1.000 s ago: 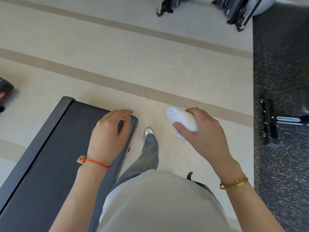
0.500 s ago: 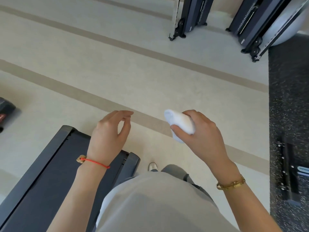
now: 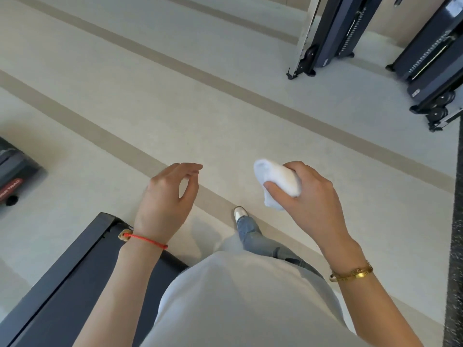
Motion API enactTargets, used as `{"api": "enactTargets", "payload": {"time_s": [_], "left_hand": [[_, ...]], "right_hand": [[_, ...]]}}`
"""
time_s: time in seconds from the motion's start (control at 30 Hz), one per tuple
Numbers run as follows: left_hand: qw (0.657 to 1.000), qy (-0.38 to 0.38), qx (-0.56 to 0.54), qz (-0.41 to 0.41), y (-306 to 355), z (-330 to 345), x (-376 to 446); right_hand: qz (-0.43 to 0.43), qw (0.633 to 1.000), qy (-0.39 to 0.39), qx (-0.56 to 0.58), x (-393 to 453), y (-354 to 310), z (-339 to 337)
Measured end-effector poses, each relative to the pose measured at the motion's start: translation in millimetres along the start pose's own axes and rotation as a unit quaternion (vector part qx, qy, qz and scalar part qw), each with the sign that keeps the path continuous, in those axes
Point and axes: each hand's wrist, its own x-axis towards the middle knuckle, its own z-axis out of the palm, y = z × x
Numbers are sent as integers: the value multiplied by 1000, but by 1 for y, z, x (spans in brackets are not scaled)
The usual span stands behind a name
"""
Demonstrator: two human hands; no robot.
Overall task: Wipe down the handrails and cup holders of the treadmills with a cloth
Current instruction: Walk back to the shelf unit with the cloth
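Cloth [image 3: 278, 182] in right hand [image 3: 308, 196]

Treadmill deck [image 3: 62, 284] lower left on floor [image 3: 175, 96]; folded treadmills [image 3: 333, 33] upper right; cloth [image 3: 278, 182] right of left hand [image 3: 165, 199].

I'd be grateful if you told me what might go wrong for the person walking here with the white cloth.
The dark treadmill deck lies low beside the stepping silver shoe, so a trip is possible. The right hand grips the bunched white cloth with an end hanging loose, which might slip. The left hand holds nothing.
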Motion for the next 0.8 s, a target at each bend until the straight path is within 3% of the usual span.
{"api": "enactTargets", "payload": {"time_s": [0.43,0.8], "left_hand": [[988,120,27,-95,-58,4,242],[970,180,44,-155,-195,-38,408]], "right_hand": [[-124,989,-77,-7,328,-51,49],[-168,977,-131,0,527,-146,179]]}}
